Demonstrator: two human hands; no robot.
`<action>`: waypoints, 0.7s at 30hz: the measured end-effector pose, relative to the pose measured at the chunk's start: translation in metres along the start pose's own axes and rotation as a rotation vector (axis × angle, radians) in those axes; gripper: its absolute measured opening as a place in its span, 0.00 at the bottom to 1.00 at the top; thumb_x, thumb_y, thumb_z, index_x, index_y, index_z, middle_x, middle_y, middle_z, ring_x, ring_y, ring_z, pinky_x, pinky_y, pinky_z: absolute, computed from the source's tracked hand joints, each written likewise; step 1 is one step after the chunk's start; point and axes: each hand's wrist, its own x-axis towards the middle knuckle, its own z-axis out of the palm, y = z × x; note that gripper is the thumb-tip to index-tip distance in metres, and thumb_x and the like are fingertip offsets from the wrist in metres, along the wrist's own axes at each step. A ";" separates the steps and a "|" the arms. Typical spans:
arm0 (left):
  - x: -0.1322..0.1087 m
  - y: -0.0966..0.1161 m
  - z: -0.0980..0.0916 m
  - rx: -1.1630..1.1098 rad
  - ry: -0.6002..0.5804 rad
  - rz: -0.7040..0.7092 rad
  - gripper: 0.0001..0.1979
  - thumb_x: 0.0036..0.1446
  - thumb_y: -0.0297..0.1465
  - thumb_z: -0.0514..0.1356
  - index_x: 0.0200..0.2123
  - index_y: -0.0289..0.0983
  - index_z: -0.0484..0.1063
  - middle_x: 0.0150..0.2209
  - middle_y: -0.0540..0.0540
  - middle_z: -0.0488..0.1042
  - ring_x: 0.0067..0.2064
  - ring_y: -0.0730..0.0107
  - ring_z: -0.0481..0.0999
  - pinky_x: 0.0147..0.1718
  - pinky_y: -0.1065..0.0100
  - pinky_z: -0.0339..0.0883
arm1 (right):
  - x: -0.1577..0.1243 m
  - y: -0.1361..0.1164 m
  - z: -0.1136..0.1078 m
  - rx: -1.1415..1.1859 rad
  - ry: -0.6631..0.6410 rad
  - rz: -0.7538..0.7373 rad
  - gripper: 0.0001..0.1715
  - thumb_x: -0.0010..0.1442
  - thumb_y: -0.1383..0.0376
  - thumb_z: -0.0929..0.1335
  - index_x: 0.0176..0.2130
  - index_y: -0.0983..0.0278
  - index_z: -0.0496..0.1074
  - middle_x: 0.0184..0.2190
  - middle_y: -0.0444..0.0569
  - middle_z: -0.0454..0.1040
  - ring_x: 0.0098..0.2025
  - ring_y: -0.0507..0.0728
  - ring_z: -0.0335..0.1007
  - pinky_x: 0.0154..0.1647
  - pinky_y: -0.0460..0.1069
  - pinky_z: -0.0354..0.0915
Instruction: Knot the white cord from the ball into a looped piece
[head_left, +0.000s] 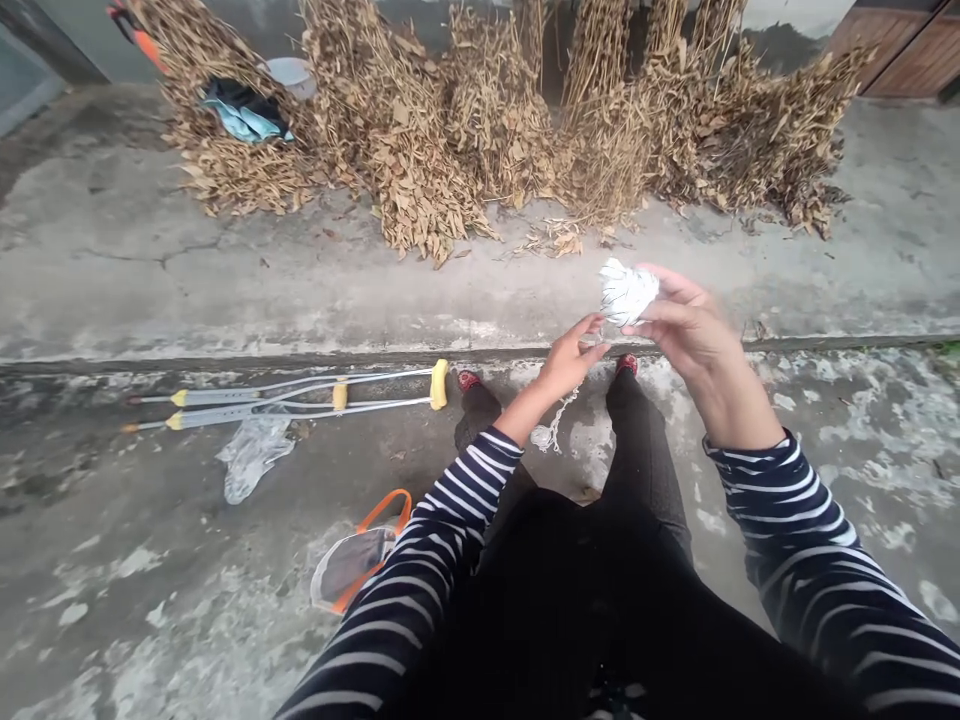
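Observation:
A bundle of white string (628, 292), wound into a ball, is in my right hand (696, 328), whose fingers and thumb close around its right side. Just below and left of it, my left hand (568, 358) has its thumb and fingertips drawn together on what looks like a loose strand of the same string. On the ground between my feet lies a small tangle of white string (551, 436), partly hidden by my left wrist.
A pair of crutches (300, 397) lies left of my feet, with a clear plastic bag (256, 452) beside them. Nearer me is a mesh bag with orange handles (352, 562). Dried plant stalks (465, 130) lean along the wall, beyond a low concrete step (337, 300).

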 end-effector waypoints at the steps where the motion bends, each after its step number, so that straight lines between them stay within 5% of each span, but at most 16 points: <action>1: 0.004 0.009 0.003 -0.008 0.023 0.024 0.19 0.61 0.33 0.64 0.54 0.35 0.75 0.53 0.40 0.80 0.55 0.60 0.77 0.53 0.65 0.69 | 0.000 0.004 0.003 0.007 0.007 0.010 0.26 0.44 0.69 0.78 0.45 0.57 0.79 0.49 0.46 0.80 0.51 0.62 0.79 0.42 0.56 0.81; 3: 0.005 0.017 0.008 -0.021 0.035 0.034 0.12 0.65 0.35 0.60 0.43 0.33 0.78 0.44 0.42 0.82 0.47 0.63 0.79 0.51 0.65 0.69 | 0.002 0.006 0.006 0.015 0.042 0.004 0.25 0.43 0.69 0.79 0.43 0.57 0.79 0.49 0.46 0.80 0.51 0.62 0.78 0.43 0.56 0.81; 5: -0.002 0.014 0.010 -0.035 -0.013 0.022 0.15 0.67 0.36 0.56 0.35 0.33 0.77 0.38 0.43 0.82 0.42 0.65 0.79 0.50 0.65 0.69 | 0.004 -0.001 0.004 0.013 0.102 -0.030 0.24 0.42 0.70 0.78 0.42 0.56 0.80 0.49 0.45 0.80 0.50 0.61 0.78 0.43 0.56 0.81; 12: -0.046 -0.034 -0.004 0.043 -0.207 -0.104 0.15 0.67 0.33 0.51 0.37 0.34 0.76 0.39 0.44 0.82 0.45 0.65 0.79 0.53 0.66 0.66 | 0.024 -0.055 -0.035 0.041 0.436 -0.254 0.23 0.37 0.80 0.72 0.35 0.61 0.79 0.34 0.44 0.81 0.32 0.54 0.76 0.31 0.51 0.77; 17: -0.048 -0.048 -0.021 0.278 -0.261 -0.232 0.16 0.66 0.33 0.52 0.35 0.34 0.78 0.38 0.46 0.81 0.35 0.70 0.74 0.42 0.70 0.66 | 0.018 -0.076 -0.054 0.028 0.433 -0.310 0.24 0.41 0.82 0.66 0.36 0.64 0.78 0.31 0.43 0.80 0.28 0.51 0.75 0.28 0.47 0.76; 21: -0.034 -0.053 -0.027 0.379 -0.194 -0.250 0.13 0.62 0.30 0.54 0.33 0.34 0.78 0.36 0.47 0.81 0.35 0.71 0.73 0.40 0.71 0.65 | 0.006 -0.087 -0.064 0.018 0.397 -0.314 0.24 0.41 0.83 0.64 0.35 0.66 0.78 0.30 0.43 0.79 0.27 0.50 0.73 0.28 0.46 0.74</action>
